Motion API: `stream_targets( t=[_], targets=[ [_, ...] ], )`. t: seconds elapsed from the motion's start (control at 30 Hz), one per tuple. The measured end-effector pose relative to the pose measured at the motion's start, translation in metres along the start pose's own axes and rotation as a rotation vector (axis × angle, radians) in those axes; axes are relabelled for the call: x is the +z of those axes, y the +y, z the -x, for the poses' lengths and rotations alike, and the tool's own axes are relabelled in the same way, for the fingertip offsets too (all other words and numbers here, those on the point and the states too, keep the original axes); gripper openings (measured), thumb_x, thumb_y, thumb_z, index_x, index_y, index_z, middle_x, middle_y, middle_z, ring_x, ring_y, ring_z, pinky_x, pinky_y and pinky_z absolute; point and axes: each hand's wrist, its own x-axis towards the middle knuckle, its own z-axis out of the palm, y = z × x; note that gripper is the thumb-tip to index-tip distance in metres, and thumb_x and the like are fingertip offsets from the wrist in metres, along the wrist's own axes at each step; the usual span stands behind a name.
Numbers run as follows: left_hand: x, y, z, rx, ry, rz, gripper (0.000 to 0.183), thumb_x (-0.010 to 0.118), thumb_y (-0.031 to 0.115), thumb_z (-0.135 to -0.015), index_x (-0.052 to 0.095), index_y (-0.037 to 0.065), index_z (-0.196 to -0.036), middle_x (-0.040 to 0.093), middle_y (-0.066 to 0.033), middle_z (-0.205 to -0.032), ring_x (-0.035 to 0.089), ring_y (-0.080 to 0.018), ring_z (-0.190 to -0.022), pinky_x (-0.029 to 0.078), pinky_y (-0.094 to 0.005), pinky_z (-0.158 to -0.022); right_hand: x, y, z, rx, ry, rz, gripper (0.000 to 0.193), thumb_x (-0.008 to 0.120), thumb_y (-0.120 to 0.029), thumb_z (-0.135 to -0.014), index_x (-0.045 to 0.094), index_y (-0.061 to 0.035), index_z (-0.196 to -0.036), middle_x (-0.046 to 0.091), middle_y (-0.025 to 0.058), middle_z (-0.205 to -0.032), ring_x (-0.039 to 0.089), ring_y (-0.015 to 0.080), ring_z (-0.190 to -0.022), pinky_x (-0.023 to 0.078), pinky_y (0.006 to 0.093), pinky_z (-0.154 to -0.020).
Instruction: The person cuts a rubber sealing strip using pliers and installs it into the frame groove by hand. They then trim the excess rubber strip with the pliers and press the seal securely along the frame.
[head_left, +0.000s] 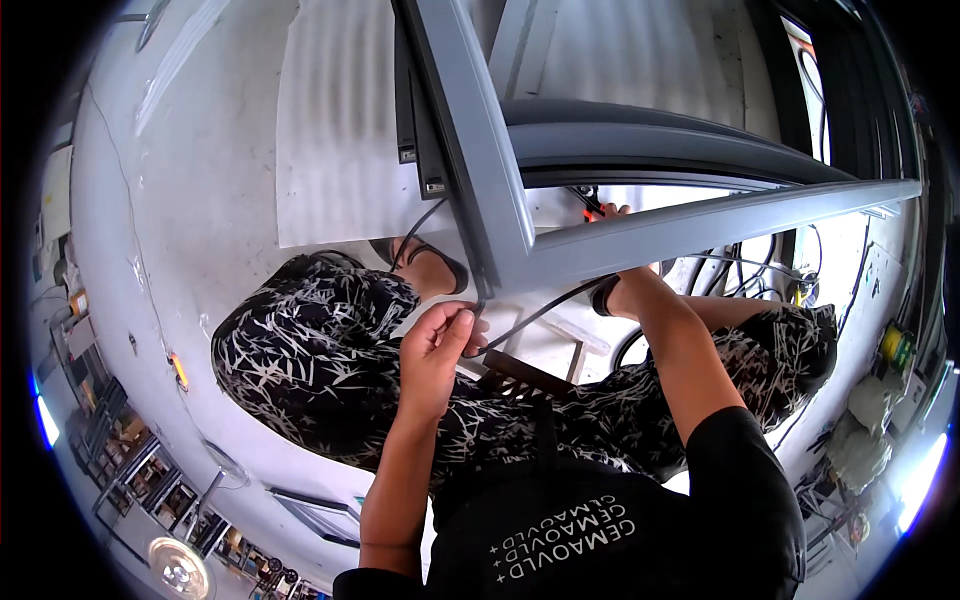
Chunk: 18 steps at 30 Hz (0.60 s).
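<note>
A grey metal window or door frame (490, 160) stands before me, its corner near my knees. My left hand (435, 350) is closed at that corner, thumb and fingers pinching a thin black rubber strip (545, 318). The strip runs from the fingers to the right, below the lower rail. Behind that rail is my right hand (612, 211), with only its fingertips and wrist side showing. Its fingers curl at a small black and orange hand tool (590, 204), which looks like pliers; the rail hides most of the grip.
Between my legs is a low wooden stool (530, 376). Black strips (745, 270) lie in loops on the floor at the right. A pale board (335, 130) lies beyond the frame on the left. An orange-handled tool (178, 371) lies farther left; shelving (150, 490) stands at lower left.
</note>
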Motion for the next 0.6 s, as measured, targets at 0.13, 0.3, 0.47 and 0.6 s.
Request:
stream_targets(
  t=[0.13,0.3,0.47,0.6],
  targets=[
    [0.0,-0.003,-0.002,0.001,0.04,-0.009,0.019,0.057,0.014,-0.097,0.062,-0.002,-0.106,0.065,-0.0065,-0.087,0.058,-0.0123,-0.073,0.045,-0.0258,-0.066,0.0,-0.004,0.008,-0.027,0.067,-0.005,0.028,0.058,-0.026,-0.082,0.066,-0.0089,-0.103,0.066,0.0106,-0.105,0.061,0.0304,-0.1,0.048,0.0429,-0.084],
    [-0.001,-0.002,-0.002,0.027,0.062,0.051,0.017,0.056,0.013,-0.097,0.062,-0.002,-0.104,0.065,-0.0049,-0.084,0.058,-0.0104,-0.072,0.046,-0.0247,-0.066,-0.006,-0.005,0.023,-0.103,0.097,-0.035,0.032,0.059,-0.028,-0.081,0.067,-0.0098,-0.106,0.065,0.0107,-0.11,0.06,0.0296,-0.106,0.046,0.0423,-0.089],
    [-0.005,0.004,0.008,0.024,0.071,0.053,0.018,0.056,0.012,-0.097,0.06,-0.002,-0.109,0.064,-0.0064,-0.088,0.058,-0.0129,-0.075,0.046,-0.0264,-0.066,0.034,-0.023,0.011,-0.032,0.14,-0.496,0.035,0.059,-0.029,-0.081,0.067,-0.011,-0.11,0.065,0.0107,-0.115,0.058,0.0286,-0.112,0.045,0.0415,-0.093],
    [0.017,-0.002,-0.002,0.016,-0.017,0.022,0.017,0.053,0.011,-0.098,0.057,-0.002,-0.109,0.06,-0.006,-0.091,0.055,-0.0139,-0.079,0.045,-0.0281,-0.069,0.086,0.009,0.001,0.172,0.223,-0.59,0.035,0.054,-0.031,-0.087,0.067,-0.0117,-0.113,0.064,0.0105,-0.119,0.057,0.0281,-0.115,0.044,0.0402,-0.096]
  ],
)
